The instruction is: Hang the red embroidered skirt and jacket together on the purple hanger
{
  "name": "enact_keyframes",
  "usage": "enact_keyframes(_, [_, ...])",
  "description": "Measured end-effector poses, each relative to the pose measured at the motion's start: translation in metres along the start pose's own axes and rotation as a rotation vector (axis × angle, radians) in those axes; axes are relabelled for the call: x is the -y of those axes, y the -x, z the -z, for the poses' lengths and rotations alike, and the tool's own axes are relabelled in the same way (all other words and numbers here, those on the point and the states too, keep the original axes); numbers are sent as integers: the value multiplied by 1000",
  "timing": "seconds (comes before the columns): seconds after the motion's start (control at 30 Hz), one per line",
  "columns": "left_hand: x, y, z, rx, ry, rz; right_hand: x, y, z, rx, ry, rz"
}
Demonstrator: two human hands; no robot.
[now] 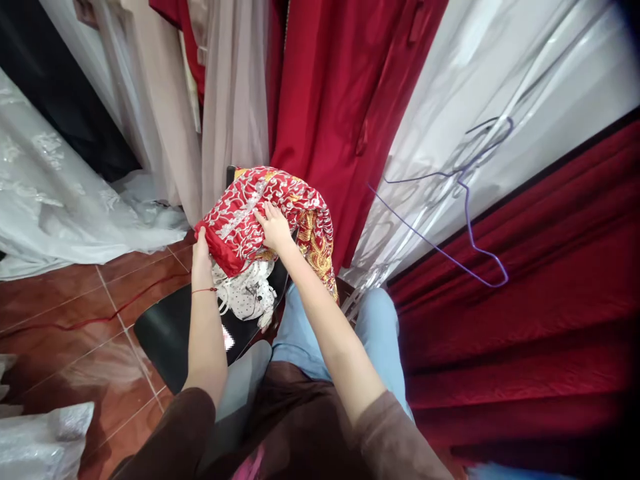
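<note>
A red garment (pixel 235 213) with silver and gold embroidery lies bunched over a black chair, its gold-patterned part (pixel 318 257) hanging down by my knee. My left hand (pixel 201 245) grips the plain red edge at the garment's left corner, the thumb on top and the other fingers mostly hidden. On the embroidered surface my right hand (pixel 275 228) rests flat, fingers spread. Just below the red garment is a white polka-dot cloth (pixel 250 297), crumpled on the black chair seat (pixel 167 330).
Long gowns hang behind, with a red one (pixel 330 80) in the middle and a white lace one (pixel 55 180) at left. Purple hangers (pixel 470 227) hang at right near a dark red curtain (pixel 525 333). A red cord (pixel 110 319) crosses the tiled floor (pixel 115 363).
</note>
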State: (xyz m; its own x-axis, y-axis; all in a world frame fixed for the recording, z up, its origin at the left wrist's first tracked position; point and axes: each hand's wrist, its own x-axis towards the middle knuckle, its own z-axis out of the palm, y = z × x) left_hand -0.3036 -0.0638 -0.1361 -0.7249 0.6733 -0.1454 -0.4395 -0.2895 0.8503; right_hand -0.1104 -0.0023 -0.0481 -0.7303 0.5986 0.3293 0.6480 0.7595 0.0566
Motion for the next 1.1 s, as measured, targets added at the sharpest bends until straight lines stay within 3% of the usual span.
enact_keyframes(0.1, [2,-8,-2,-157,-65,-30,-1,1,5,35,11,7])
enact_keyframes(0.2, [0,-14,-9,-160,46,-32,-2,2,7,47,22,20])
enact_keyframes(0.33, [-7,-11,-16,-22,248,-77,-2,2,6,55,44,9])
enact_keyframes(0.5, [-17,-4,-11,119,292,-78,1,1,6,58,71,-1])
enact_keyframes(0.77, [-22,-6,-3,187,239,-76,5,4,11,103,142,-18])
enact_keyframes(0.9, [-41,3,9,215,232,-90,9,4,15,111,122,-17])
enact_keyframes(1.0, [-62,19,17,283,230,-93,25,4,18,110,159,-19])
enact_keyframes(1.1, [-78,38,17,402,206,-125,51,6,23,-13,192,46])
